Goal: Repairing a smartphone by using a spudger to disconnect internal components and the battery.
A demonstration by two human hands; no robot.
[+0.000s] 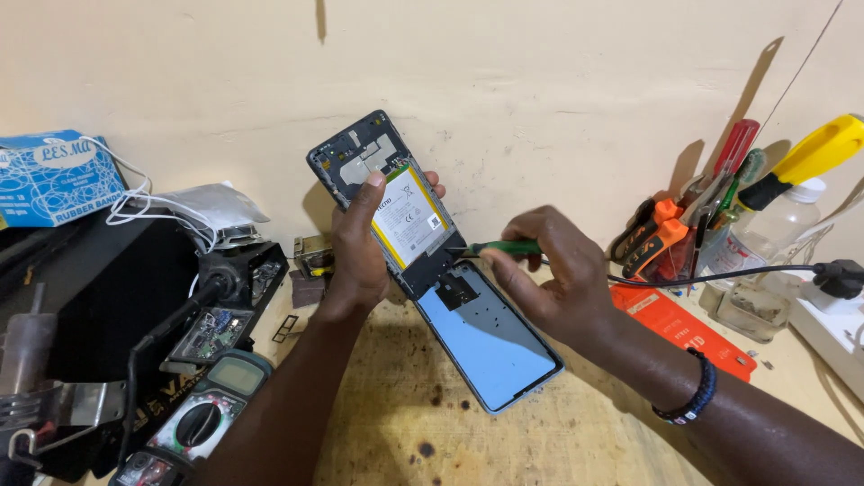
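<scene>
My left hand holds an opened smartphone body tilted upright, thumb pressed on its white and yellow battery. The phone's light blue back cover hangs folded down from its lower end and rests on the wooden bench. My right hand grips a green-handled screwdriver, its tip pointing at the black lower section of the phone where body and cover meet.
A multimeter lies at the lower left beside a black box and a circuit board. A blue box sits at far left. Pliers and screwdrivers, a clear bottle, an orange packet and a power strip crowd the right.
</scene>
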